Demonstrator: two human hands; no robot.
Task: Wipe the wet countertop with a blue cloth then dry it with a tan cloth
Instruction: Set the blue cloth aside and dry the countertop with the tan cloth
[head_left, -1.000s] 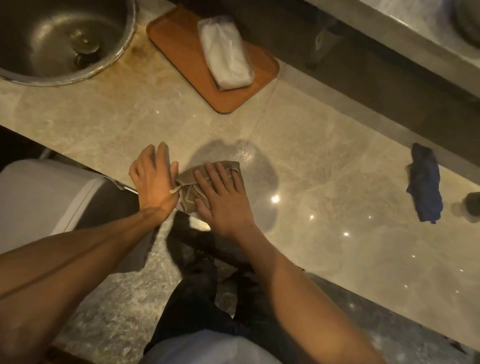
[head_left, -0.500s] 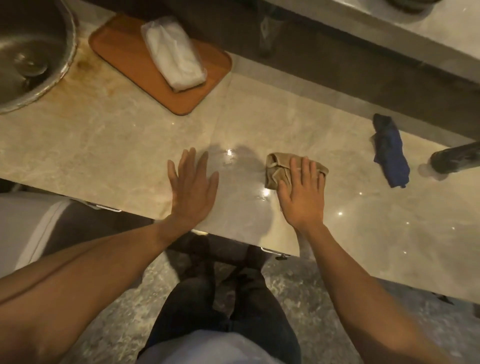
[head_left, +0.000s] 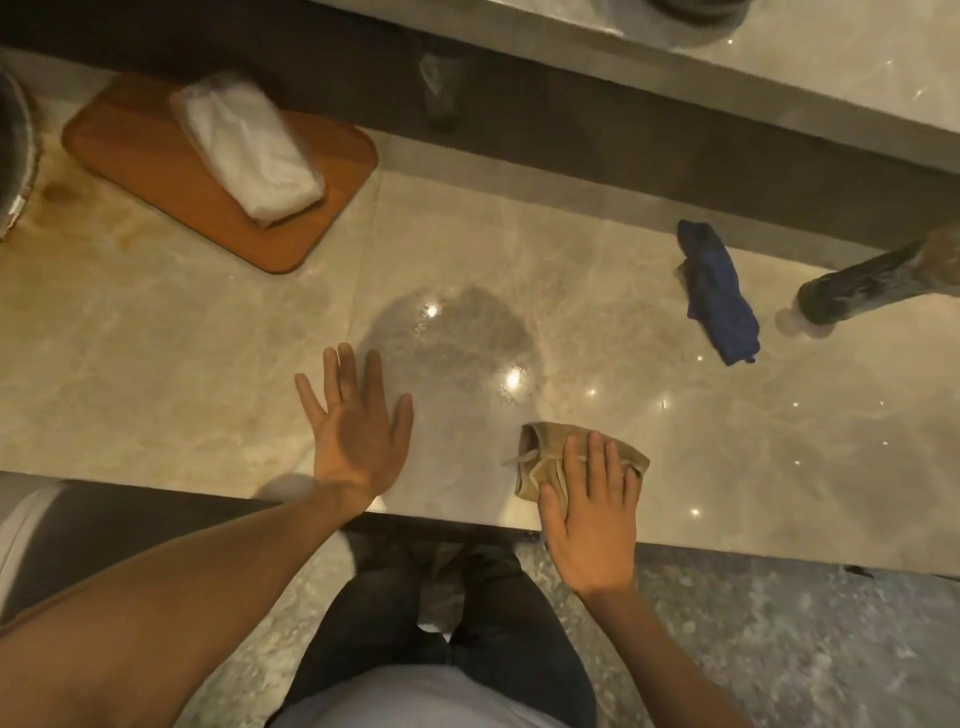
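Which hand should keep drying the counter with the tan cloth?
Probably the right hand. Its flat fingers already press the tan cloth onto the countertop. The left hand is spread open on bare marble, apart from the cloth, holding nothing.

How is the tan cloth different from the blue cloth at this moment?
The tan cloth lies near the front edge under the flat right hand; the blue cloth lies farther back, untouched. The tan cloth is folded into a compact pad; the blue cloth is a long crumpled strip. Both rest on the countertop.
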